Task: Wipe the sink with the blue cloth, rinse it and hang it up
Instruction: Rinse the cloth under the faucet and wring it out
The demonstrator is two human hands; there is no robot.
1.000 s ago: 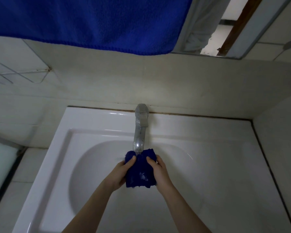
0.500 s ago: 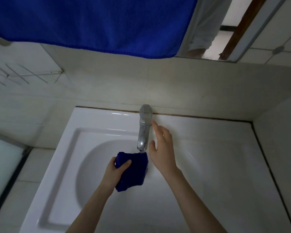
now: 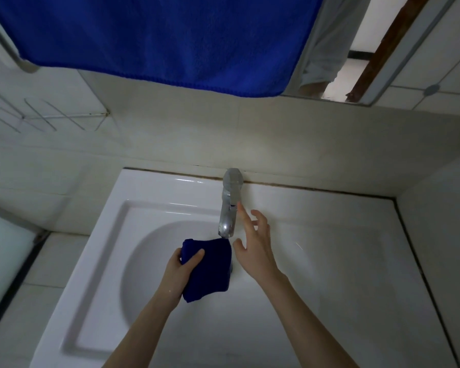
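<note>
The hands are apart now: the left hand (image 3: 182, 269) alone grips the bunched blue cloth (image 3: 210, 272) over the sink (image 3: 144, 205) basin, under the tap (image 3: 230, 205). The right hand (image 3: 252, 245) has let go and spreads its fingers just beside the tap.

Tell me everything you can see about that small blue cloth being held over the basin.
The blue cloth is dark blue, soft-looking fabric, bunched into a thick wad. The left hand grips its left side, thumb on top, holding it over the sink, its top edge just under the tap spout. The right hand is beside it, not touching. Whether it is wet cannot be told.
</note>
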